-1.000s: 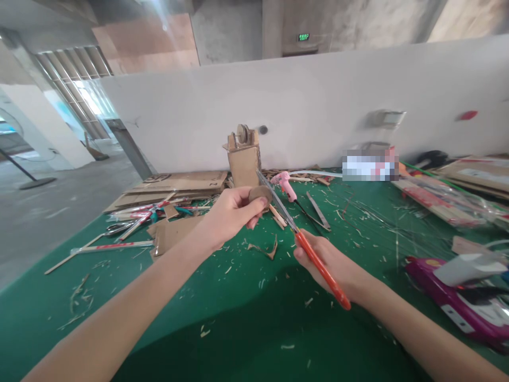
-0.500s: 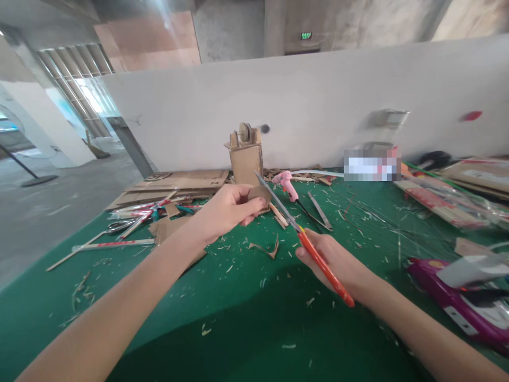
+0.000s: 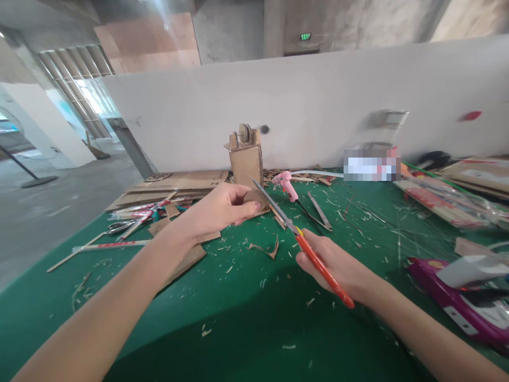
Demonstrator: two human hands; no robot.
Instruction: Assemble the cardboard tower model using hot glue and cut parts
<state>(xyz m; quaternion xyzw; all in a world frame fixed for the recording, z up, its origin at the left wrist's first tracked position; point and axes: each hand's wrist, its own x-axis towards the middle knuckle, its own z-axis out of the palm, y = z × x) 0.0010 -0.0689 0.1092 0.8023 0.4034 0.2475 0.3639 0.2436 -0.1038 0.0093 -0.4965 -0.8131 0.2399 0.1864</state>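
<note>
A small rounded piece of brown cardboard (image 3: 257, 200) is pinched between the thumb and fingers of my left hand (image 3: 227, 207). My right hand (image 3: 332, 261) is closed on the orange handles of a pair of scissors (image 3: 320, 265). The scissor blades point up and left, and lie beside the right edge of the cardboard piece. Behind my left hand stands a cardboard tower (image 3: 246, 163) with round discs on its top. A pink glue gun (image 3: 287, 185) rests just right of the tower.
Cardboard sheets (image 3: 186, 180), sticks and a second pair of scissors (image 3: 118, 226) lie at the left. Scraps litter the green table (image 3: 246, 318). A purple power strip (image 3: 445, 297) is at the right, below wrapped materials (image 3: 449, 204). A white wall panel (image 3: 318, 106) stands behind.
My left hand has shifted slightly left and turned with the cardboard piece. The scissors' tip has moved slightly left and down.
</note>
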